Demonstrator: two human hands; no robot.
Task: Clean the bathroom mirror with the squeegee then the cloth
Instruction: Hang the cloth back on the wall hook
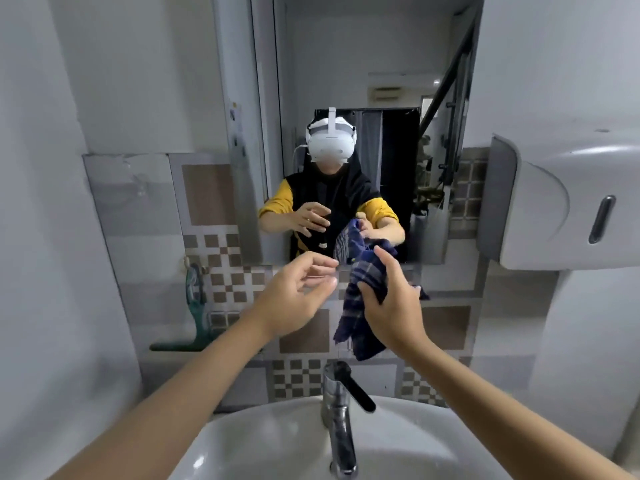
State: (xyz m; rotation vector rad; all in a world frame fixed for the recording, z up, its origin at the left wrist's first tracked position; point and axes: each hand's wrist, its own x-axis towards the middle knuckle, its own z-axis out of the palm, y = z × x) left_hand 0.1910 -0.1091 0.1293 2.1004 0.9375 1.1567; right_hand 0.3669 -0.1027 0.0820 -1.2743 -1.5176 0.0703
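At the wall-mounted bathroom mirror (346,81), my right hand (388,299) grips the blue plaid cloth (360,296) just below the glass; my left hand (298,289) hovers empty, fingers loosely spread. The green squeegee (194,317) hangs left. Best to bunch the cloth flat first.

We are in a bathroom. We can tell by the white sink (277,441) with a shiny tap (337,410) right below us. A mirror (346,81) hangs on the wall above it. The wall has little brown and white tiles (225,258). A big white paper towel box (561,202) sits on the right.
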